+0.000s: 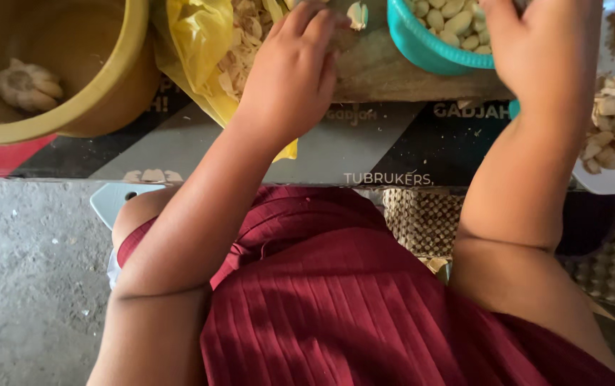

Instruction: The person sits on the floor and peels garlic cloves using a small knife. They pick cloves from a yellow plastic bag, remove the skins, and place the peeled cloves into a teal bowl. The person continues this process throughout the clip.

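Observation:
My left hand (294, 68) rests on a wooden board (393, 71), fingers curled toward a garlic clove (356, 14) at the top edge; I cannot tell whether it grips anything. My right hand (536, 50) sits beside a teal bowl (429, 48) full of peeled garlic cloves (450, 18); its fingertips are cut off by the top of the frame. A yellow plastic bag (200, 43) with garlic skins lies just left of my left hand.
A yellow bucket (100, 86) at the left holds a whole garlic bulb (27, 84). A white plate (611, 179) with garlic scraps (614, 121) is at the right. Printed cardboard (364, 146) covers the table; bare concrete floor (28, 286) lies below left.

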